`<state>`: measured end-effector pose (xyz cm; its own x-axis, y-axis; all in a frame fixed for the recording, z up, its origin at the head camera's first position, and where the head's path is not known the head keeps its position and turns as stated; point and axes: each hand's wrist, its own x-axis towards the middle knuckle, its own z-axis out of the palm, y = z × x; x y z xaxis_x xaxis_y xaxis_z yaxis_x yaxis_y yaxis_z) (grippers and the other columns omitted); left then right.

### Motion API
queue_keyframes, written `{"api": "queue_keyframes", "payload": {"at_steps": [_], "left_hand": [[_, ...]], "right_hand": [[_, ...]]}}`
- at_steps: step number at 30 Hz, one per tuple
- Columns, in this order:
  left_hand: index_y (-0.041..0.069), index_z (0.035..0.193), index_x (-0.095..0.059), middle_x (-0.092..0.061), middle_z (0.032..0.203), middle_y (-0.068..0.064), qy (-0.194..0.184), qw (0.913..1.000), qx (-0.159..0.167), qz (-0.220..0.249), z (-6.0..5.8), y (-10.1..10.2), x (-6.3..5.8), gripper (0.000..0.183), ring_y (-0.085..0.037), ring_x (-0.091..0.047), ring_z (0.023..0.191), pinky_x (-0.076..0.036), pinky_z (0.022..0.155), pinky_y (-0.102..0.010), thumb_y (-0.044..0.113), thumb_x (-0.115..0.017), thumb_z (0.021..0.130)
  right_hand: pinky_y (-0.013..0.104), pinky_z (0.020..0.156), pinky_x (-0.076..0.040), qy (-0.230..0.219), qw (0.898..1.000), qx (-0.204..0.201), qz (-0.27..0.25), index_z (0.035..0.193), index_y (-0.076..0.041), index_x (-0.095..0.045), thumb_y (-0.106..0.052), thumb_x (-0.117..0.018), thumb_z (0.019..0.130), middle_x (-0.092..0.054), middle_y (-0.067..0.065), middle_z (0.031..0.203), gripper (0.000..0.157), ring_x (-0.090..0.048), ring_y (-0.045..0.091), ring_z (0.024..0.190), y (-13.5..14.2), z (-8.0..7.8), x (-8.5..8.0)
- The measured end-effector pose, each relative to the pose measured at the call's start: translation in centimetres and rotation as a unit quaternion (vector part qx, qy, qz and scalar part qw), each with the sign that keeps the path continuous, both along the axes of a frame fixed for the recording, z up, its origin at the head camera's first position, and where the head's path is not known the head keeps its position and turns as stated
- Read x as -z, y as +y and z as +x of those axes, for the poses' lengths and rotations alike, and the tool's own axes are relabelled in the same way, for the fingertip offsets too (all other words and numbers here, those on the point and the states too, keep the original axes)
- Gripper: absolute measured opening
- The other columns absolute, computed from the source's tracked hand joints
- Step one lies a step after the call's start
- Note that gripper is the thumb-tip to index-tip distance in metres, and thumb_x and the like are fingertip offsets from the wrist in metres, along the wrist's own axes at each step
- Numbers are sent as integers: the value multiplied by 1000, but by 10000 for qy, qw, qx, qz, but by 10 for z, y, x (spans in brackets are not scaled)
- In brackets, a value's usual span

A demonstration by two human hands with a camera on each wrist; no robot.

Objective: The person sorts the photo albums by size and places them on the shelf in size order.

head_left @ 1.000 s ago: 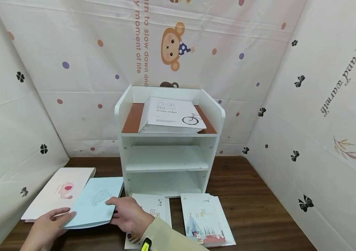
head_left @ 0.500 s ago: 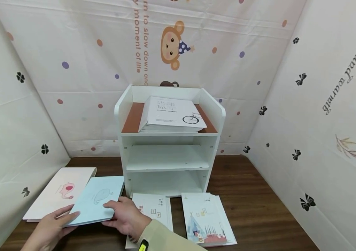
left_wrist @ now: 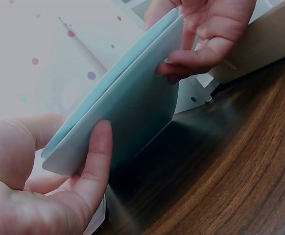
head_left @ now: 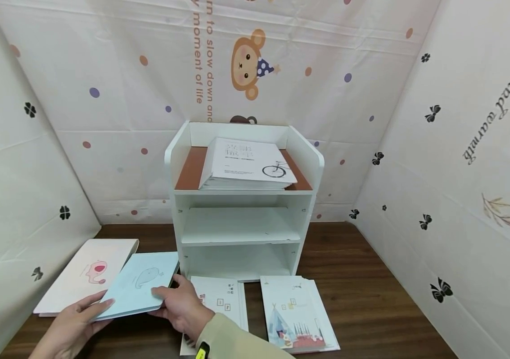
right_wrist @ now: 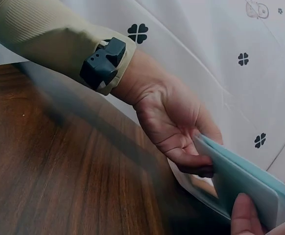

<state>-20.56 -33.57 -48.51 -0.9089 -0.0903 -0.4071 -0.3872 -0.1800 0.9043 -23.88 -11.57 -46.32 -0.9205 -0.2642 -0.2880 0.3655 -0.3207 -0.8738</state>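
Observation:
Both hands hold a light blue notebook with a whale drawing on its cover, tilted above the table. At its lower left corner the left hand pinches it, thumb on top and fingers beneath. The right hand grips the right edge the same way. In the left wrist view the notebook shows its edge and underside, with fingertips pressed to its underside. The right wrist view has the right hand at one end of it. Partly under the blue notebook lies a pink-white notebook with an elephant drawing.
A white shelf stands at the back middle, a stack of white books on its top. In front lie a white notebook, partly behind the right arm, and another with a tent drawing. Printed cloth walls surround the wooden table.
The blue notebook's near edge has risen slightly and its pages have come closer together. Both hands keep hold of it; the right hand's fingers have shifted a little along the edge.

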Motion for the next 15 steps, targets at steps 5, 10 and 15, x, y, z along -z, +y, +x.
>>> {"api": "queue_keyframes", "payload": {"at_steps": [5, 10, 15], "left_hand": [[2, 150, -5, -63, 94, 10, 32, 9998, -2, 213, 1, 1, 1, 97, -12, -64, 93, -52, 90, -39, 24, -72, 84], [3, 150, -5, -64, 95, 11, 93, 9995, 3, 302, 2, 2, 0, 93, -10, -64, 94, -53, 90, -37, 23, -70, 86], [2, 150, -6, -62, 97, 12, 145, 9997, 54, 211, 4, 3, -1, 93, -9, -63, 95, -53, 90, -34, 27, -69, 86]], "right_hand": [[40, 62, -57, 10, 9999, 81, 65, 139, -2, -36, 8, -64, 80, -69, 12, 87, 66, -70, 28, 76, 0, 0, 2], [40, 62, -58, -44, 10000, 57, 60, 140, -3, -35, 10, -64, 79, -67, 14, 86, 69, -69, 27, 73, 0, 1, 3], [43, 63, -58, -20, 10000, 73, 15, 139, -2, -34, 12, -64, 77, -66, 16, 86, 70, -69, 29, 73, -1, 2, 4]]}}
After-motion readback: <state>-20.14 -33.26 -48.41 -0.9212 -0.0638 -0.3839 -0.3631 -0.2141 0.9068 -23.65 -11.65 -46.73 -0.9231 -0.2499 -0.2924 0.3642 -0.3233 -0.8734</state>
